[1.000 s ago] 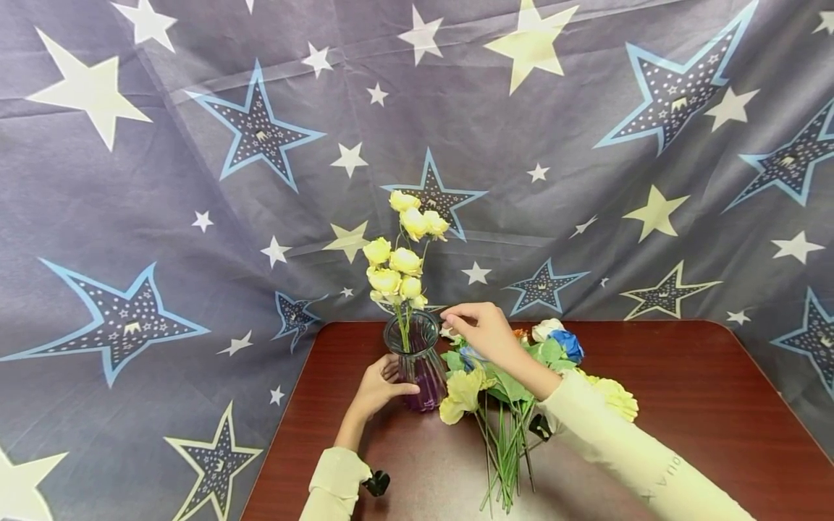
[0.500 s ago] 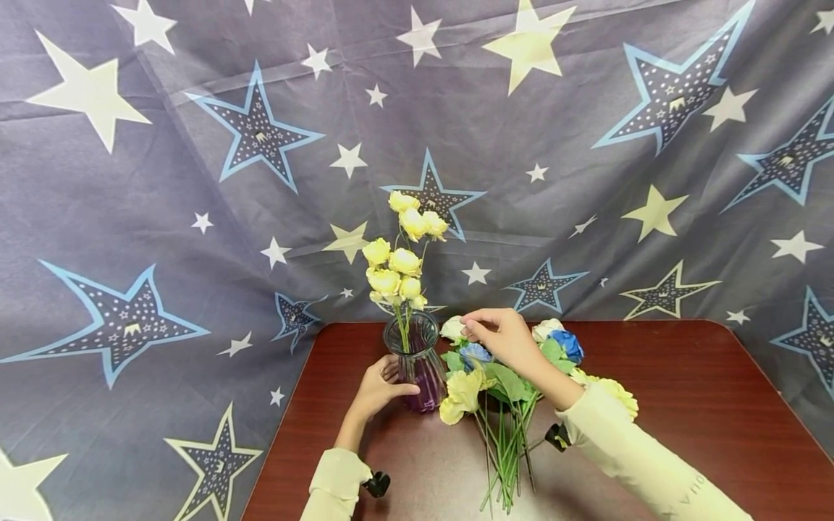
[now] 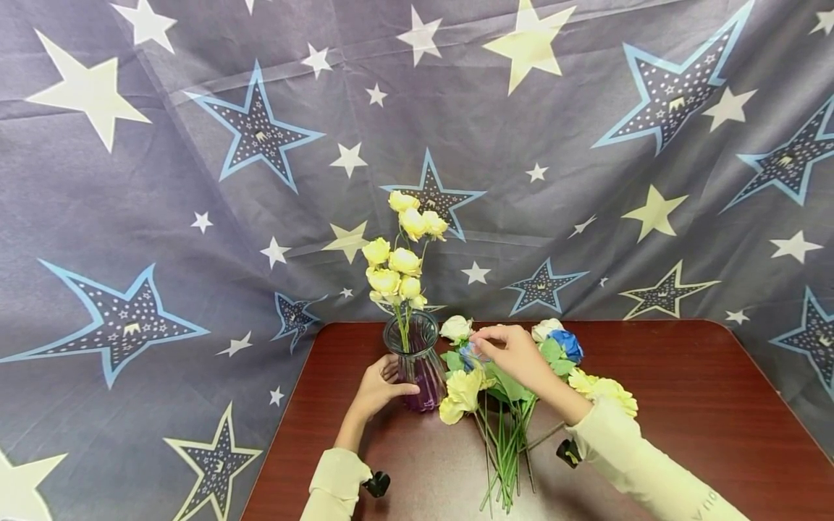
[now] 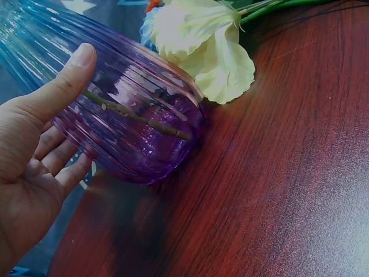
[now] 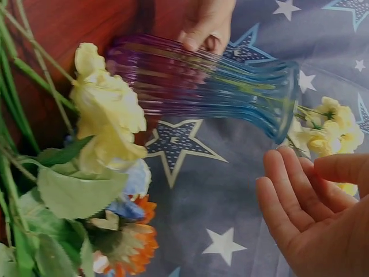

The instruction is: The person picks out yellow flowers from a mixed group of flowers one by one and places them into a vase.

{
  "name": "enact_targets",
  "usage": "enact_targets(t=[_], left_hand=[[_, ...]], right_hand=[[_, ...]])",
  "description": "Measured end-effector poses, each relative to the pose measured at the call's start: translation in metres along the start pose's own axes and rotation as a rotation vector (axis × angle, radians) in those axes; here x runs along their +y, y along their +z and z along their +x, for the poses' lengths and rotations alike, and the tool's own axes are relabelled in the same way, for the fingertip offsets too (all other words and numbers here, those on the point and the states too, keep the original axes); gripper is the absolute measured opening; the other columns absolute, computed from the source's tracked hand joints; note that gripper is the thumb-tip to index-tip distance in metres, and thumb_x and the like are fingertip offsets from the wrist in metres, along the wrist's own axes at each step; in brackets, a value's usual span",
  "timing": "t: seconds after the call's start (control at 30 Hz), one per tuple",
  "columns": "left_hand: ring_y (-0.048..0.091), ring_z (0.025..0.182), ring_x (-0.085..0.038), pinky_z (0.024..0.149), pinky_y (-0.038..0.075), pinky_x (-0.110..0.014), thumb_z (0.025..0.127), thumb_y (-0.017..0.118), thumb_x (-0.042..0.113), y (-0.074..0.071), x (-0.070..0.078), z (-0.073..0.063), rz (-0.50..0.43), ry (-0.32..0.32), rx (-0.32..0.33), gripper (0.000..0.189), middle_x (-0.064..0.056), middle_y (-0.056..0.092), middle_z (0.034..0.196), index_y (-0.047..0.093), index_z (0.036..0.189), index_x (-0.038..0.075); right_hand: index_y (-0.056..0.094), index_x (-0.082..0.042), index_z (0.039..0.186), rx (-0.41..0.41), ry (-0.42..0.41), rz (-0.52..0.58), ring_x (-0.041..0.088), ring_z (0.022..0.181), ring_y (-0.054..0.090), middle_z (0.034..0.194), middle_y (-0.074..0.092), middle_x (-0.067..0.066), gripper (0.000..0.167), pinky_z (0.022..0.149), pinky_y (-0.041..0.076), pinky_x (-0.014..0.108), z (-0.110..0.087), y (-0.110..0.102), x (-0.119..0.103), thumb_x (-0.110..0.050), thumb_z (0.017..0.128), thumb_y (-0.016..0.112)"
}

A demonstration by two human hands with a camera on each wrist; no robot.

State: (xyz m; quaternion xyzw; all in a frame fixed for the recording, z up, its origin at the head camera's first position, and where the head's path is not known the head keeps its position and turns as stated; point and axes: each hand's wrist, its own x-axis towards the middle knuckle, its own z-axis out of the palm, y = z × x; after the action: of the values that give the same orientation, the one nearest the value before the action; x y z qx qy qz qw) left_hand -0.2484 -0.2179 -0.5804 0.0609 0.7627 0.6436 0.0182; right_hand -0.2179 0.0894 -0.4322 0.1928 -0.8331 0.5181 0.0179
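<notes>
A ribbed glass vase (image 3: 422, 376), bluish at the neck and purple at the base, stands on the table. My left hand (image 3: 376, 391) grips its side, thumb across the near face and fingers around the back, as the left wrist view shows. Yellow roses (image 3: 405, 261) rise from the vase, and one stem (image 4: 138, 116) shows through its glass. My right hand (image 3: 517, 356) hovers over the loose flowers, fingers loosely bent and holding nothing in the right wrist view. Below it lie a pale yellow flower (image 3: 461, 396) and a light blue bloom (image 3: 470, 354), partly covered.
Beside the vase, a white rose (image 3: 456, 329), a blue rose (image 3: 568, 345), yellow blooms (image 3: 612, 394) and an orange flower (image 5: 137, 245) lie on the table (image 3: 691, 412). Their green stems (image 3: 504, 452) point toward the front edge. A starry cloth (image 3: 195, 181) hangs behind.
My right hand has moved away from the vase mouth, right and slightly down, over the loose flowers. The white rose has come into view. My left hand and the vase have stayed put.
</notes>
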Motion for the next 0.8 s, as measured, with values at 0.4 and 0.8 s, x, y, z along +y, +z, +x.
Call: enact_targets(t=[0.4, 0.8], left_hand=[[0.059, 0.131, -0.036, 0.114, 0.047, -0.049, 0.073, 0.090, 0.005, 0.000, 0.000, -0.001, 0.035, 0.025, -0.007, 0.069, -0.025, 0.063, 0.134, 0.056, 0.132, -0.004], [0.057, 0.133, -0.035, 0.115, 0.046, -0.049, 0.074, 0.088, 0.001, 0.000, 0.003, -0.002, 0.011, -0.002, -0.003, 0.066, -0.023, 0.063, 0.135, 0.057, 0.132, -0.003]], right_hand=[[0.077, 0.002, 0.103, -0.093, 0.049, -0.037, 0.017, 0.067, 0.071, 0.087, 0.077, 0.017, 0.017, 0.061, 0.059, 0.021, -0.018, 0.015, 0.026, -0.008, 0.099, 0.063], [0.077, -0.001, 0.095, -0.147, 0.120, -0.095, 0.006, 0.058, 0.063, 0.078, 0.074, 0.010, 0.012, 0.055, 0.053, 0.021, -0.035, 0.029, 0.044, -0.006, 0.094, 0.066]])
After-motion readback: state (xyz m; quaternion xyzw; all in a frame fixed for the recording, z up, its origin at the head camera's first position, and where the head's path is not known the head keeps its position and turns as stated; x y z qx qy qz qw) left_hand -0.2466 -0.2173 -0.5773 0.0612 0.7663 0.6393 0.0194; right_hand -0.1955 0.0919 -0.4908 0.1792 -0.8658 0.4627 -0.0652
